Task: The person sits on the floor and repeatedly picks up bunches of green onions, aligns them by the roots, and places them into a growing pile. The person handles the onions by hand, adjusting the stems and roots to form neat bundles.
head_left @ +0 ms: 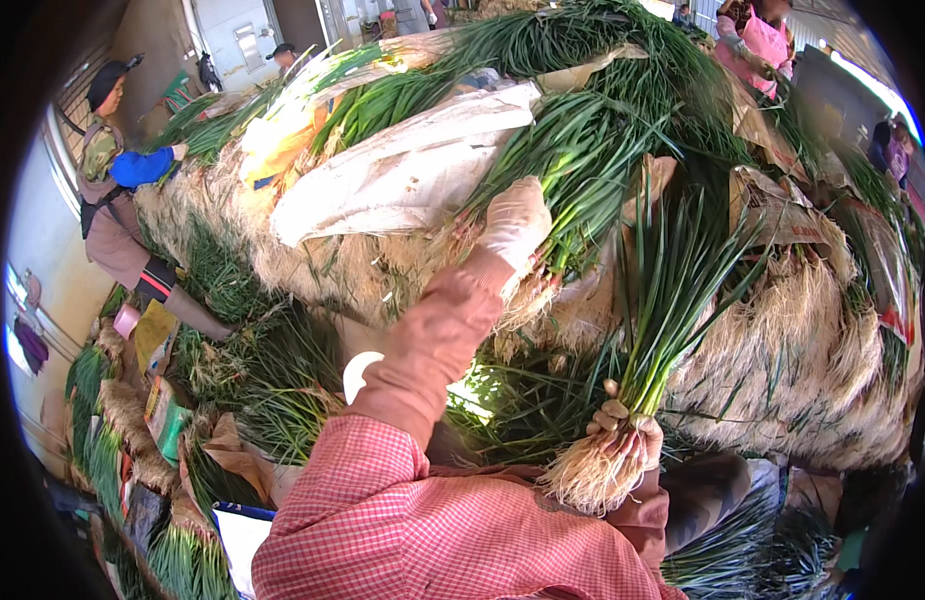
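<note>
My right hand (628,437), in a dirty pale glove, is closed round a bunch of onion-like green stalks (657,330). The bunch stands upright, leaves up, its pale stringy roots (594,472) hanging below the fingers. My left arm reaches forward to the big heap. There my left hand (517,218), also gloved, appears closed on stalks (557,190) at the heap's near edge; its fingertips are partly hidden. Roots (530,300) of those stalks stick out toward me below the hand.
More bunches with roots outward (782,350) form the heap's right side. White sacking (407,170) lies over its top. A person in blue sleeves (117,170) stands at the left. Another person in a pink apron (762,45) is beyond the heap. Loose greens (252,370) cover the left floor.
</note>
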{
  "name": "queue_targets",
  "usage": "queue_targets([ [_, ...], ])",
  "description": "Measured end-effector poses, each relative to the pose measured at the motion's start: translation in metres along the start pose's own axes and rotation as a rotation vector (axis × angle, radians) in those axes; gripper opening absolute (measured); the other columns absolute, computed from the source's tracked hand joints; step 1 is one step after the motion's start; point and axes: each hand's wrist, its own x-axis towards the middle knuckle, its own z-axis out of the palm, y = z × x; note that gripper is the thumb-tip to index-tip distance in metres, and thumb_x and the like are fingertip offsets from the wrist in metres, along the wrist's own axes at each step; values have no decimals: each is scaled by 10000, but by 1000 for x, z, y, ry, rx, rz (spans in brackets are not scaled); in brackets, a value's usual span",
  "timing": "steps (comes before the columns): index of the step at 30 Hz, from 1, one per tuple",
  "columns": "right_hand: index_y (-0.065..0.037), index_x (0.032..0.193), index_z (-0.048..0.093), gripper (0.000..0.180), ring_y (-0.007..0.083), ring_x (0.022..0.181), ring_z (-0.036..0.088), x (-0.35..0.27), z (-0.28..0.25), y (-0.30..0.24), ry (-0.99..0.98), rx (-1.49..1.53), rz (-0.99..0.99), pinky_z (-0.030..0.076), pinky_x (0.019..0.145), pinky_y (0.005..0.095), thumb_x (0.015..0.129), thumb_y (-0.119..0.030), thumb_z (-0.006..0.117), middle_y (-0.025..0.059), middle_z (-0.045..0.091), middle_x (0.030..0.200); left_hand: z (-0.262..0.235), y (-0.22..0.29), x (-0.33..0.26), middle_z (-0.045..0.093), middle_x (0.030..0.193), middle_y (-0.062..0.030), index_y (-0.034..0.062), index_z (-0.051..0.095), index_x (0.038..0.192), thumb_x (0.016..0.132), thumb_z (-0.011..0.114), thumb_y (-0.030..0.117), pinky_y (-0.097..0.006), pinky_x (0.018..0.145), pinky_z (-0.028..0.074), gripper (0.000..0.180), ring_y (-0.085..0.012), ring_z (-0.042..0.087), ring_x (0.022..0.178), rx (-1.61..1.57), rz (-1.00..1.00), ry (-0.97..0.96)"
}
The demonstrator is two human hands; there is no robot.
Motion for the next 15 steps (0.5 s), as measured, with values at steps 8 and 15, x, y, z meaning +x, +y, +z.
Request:
queue_targets([
  [8, -7, 1064, 513, 359, 154, 437, 519, -1, -6, -3, 370, -391, -178, 448, 429, 237, 725, -61, 617, 64, 592, 660, 47, 55, -161, 663, 868, -35, 65, 619, 1083, 901, 585, 351, -284, 708, 501, 341, -151, 622, 797, -814, -103, -966],
  [15, -37, 1057, 495, 360, 266, 761, 563, -14, 3, -1, 206, -239, -11, 484, 653, 375, 724, -100, 616, 173, 584, 959, 79, 76, -220, 643, 941, -11, 61, 580, 1166, 974, 470, 323, -240, 644, 468, 343, -88, 568, 743, -1588, -310, -575],
])
